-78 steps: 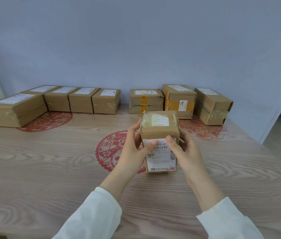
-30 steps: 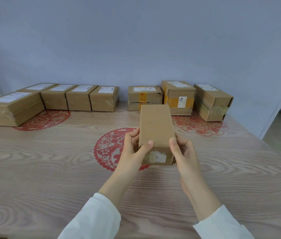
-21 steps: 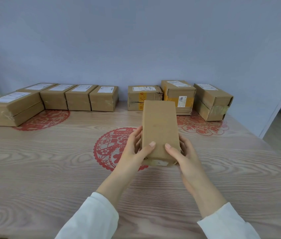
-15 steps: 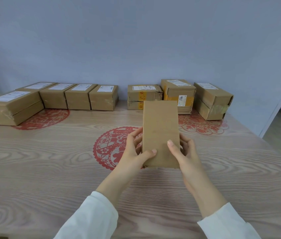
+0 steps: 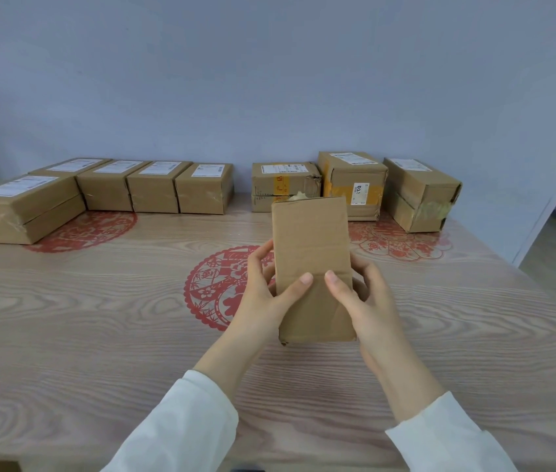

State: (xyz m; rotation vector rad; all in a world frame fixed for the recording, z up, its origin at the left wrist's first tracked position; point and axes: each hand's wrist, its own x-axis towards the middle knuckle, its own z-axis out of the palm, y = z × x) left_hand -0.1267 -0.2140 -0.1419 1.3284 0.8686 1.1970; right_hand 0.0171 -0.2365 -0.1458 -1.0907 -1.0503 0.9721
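In the middle of the frame, the person holds a plain brown cardboard box (image 5: 312,253) upright with both hands. Its wide face without any label is turned to the camera, and a small piece of tape sticks up at its top edge. The left hand (image 5: 264,296) grips the left side of the box: the thumb lies across the front face and the other fingers are curled around the left edge, behind the box. The right hand (image 5: 367,303) grips the right side in the same manner, thumb on the front, fingers around the right edge. The two thumb tips are close to each other on the lower half of the face but do not touch. Whether the bottom of the box rests on the wooden surface (image 5: 82,335) or is slightly above it, I cannot tell.

A red paper-cut pattern (image 5: 213,287) lies on the surface just left of the hands. Along the wall, in the upper left of the frame, a row of labelled boxes (image 5: 155,192) stands side by side, with a longer box (image 5: 21,209) at the far left. In the upper right stand three more boxes (image 5: 353,182), one with yellow tape. White sleeves (image 5: 181,424) cover both forearms.
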